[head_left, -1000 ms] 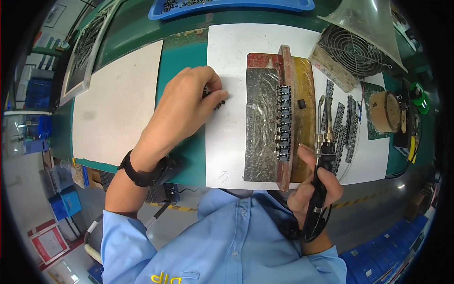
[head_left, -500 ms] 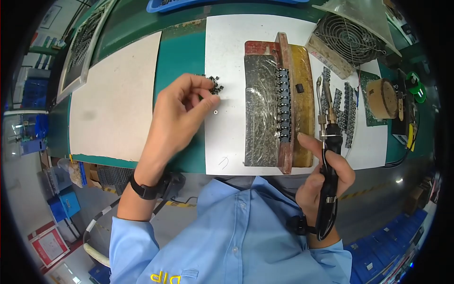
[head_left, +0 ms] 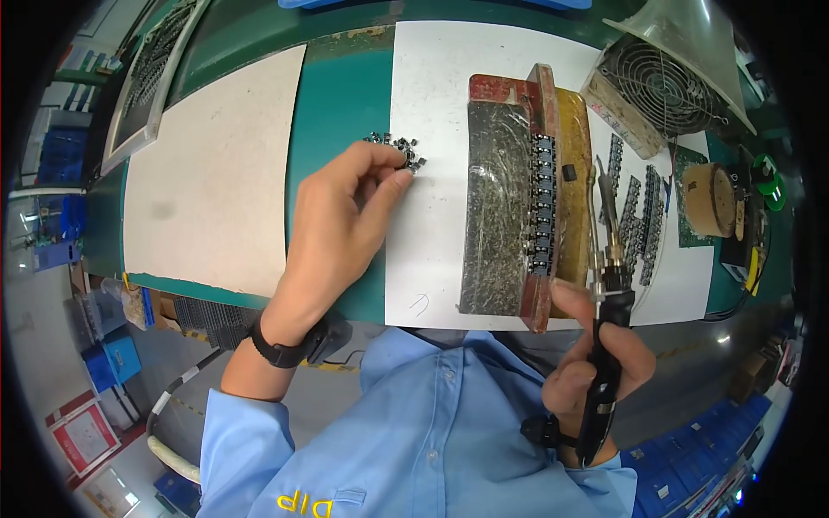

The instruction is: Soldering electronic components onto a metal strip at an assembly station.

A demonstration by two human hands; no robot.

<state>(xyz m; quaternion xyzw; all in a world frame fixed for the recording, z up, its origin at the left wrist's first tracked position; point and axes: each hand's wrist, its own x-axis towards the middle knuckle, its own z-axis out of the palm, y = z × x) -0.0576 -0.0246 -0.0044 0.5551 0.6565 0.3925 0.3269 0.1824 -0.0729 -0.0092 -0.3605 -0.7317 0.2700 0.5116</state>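
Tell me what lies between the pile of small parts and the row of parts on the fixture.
In the head view: white paper beside the pile, then the dark speckled slab beside the row.

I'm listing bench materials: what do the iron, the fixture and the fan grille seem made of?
Iron: probably black plastic along its smooth dark grip; metal toward the tip, judging by its shine.
Fixture: speckled dark face apparently under glossy film, as streaky glints suggest; what lies beneath is unclear.
Fan grille: likely metal wire, given its thin rings.
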